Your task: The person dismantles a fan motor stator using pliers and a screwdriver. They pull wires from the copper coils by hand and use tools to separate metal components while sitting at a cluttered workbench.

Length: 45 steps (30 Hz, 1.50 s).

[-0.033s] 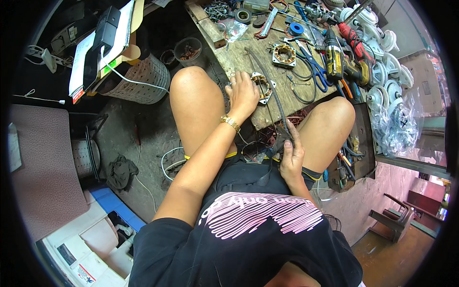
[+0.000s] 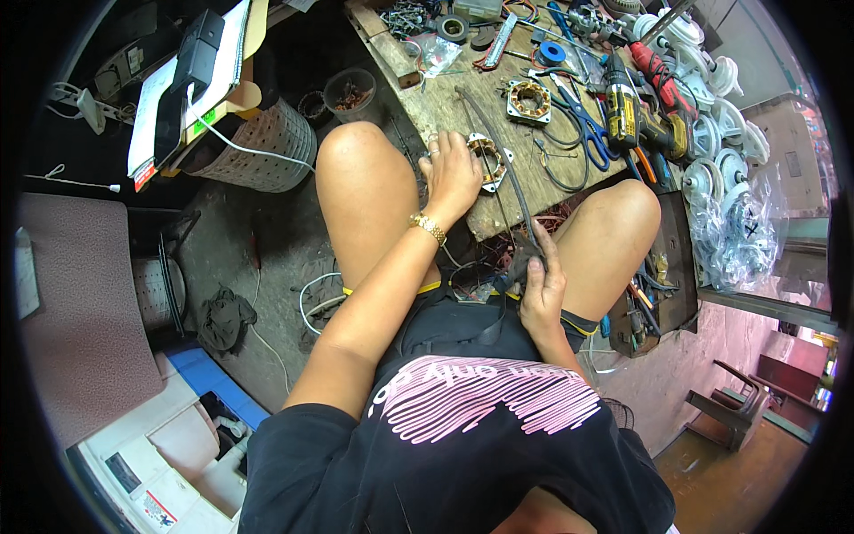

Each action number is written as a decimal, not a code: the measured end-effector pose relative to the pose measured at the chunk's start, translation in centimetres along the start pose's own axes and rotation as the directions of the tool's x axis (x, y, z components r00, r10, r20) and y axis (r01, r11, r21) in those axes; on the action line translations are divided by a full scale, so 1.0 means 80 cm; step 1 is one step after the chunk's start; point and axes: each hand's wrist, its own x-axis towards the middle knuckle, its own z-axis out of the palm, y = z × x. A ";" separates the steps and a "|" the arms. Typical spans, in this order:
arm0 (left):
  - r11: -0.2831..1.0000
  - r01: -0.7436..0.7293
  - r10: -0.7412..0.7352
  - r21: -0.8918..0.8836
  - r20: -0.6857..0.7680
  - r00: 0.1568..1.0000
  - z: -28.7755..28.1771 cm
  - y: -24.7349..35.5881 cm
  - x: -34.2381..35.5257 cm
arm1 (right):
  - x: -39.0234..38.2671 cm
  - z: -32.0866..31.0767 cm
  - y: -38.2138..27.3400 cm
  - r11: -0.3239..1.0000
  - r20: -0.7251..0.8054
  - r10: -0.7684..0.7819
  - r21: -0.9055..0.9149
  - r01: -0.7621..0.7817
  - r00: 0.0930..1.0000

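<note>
At the near edge of the wooden bench, my left hand (image 2: 449, 178) has its fingers curled at the left side of a square-framed motor stator (image 2: 494, 160) with copper windings, gripping it. A thin dark wire runs down across that stator. My right hand (image 2: 544, 283), lower and between my knees, is closed on a long dark grey rod (image 2: 507, 160), index finger stretched along it, whose far end lies on the bench beyond the stator. What else is inside the right hand is hard to make out. A second stator (image 2: 528, 103) sits farther back.
Scissors (image 2: 594, 133), a yellow drill (image 2: 623, 111), a red power tool (image 2: 658, 76) and several white plastic wheels (image 2: 728, 125) crowd the bench's right. A tool box (image 2: 672, 294) stands beside my right knee. Papers (image 2: 153, 133), a perforated bin (image 2: 267, 151) and a cable (image 2: 240, 147) are at left.
</note>
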 end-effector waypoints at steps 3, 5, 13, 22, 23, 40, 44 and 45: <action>1.000 -0.012 0.012 -0.008 0.018 1.000 -0.003 0.003 0.001 | 0.032 0.015 0.004 1.000 -0.047 0.026 -0.002 -0.026 0.999; 1.000 -0.002 0.002 -0.013 -0.004 1.000 -0.001 0.003 0.001 | 0.045 0.025 -0.009 0.999 -0.036 0.047 0.005 -0.047 0.998; 0.999 -0.033 0.033 -0.005 -0.011 0.999 -0.003 0.002 -0.002 | 0.017 0.016 0.006 1.000 -0.038 -0.006 -0.001 0.006 0.999; 1.000 -0.015 0.015 -0.001 -0.022 1.000 0.001 0.002 -0.003 | 0.023 0.023 0.009 0.998 -0.042 0.028 0.049 -0.026 0.999; 1.000 -0.025 0.025 0.009 -0.024 0.999 0.001 0.002 -0.003 | 0.022 0.024 0.009 0.999 -0.027 0.033 0.044 -0.031 0.999; 0.999 -0.037 0.037 0.011 -0.022 0.999 0.001 0.002 0.001 | 0.066 0.031 0.000 1.000 -0.024 0.014 -0.026 -0.014 1.000; 1.000 -0.008 0.008 -0.006 -0.050 0.999 0.003 0.002 -0.002 | 0.029 0.023 0.011 0.998 -0.019 0.048 0.032 -0.047 0.999; 1.000 -0.011 0.011 0.001 -0.042 0.999 0.001 0.000 -0.001 | 0.013 0.019 0.018 0.999 -0.040 -0.006 0.052 0.008 0.999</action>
